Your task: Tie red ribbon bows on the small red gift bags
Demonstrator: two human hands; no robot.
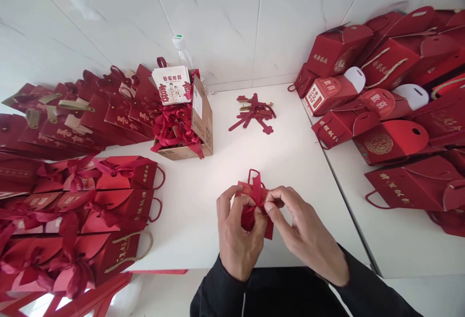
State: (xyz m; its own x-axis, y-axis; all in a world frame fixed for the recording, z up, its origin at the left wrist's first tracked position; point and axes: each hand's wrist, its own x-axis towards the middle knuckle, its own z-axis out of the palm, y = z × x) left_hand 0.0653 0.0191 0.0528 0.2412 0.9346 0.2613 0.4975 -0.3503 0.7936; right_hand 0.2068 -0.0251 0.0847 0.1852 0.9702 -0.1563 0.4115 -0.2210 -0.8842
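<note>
Head view, left hand (239, 237) and right hand (304, 225), both pinching red ribbon (257, 188)

Clear bottle (185, 58) (green-marked white cap (178, 41)) near marbled wall (218, 12)

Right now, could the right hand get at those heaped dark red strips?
Probably yes: the strips lie ahead of the right hand, with white tabletop between. It seems to pinch the red ribbon, though, so may need freeing first.
</note>
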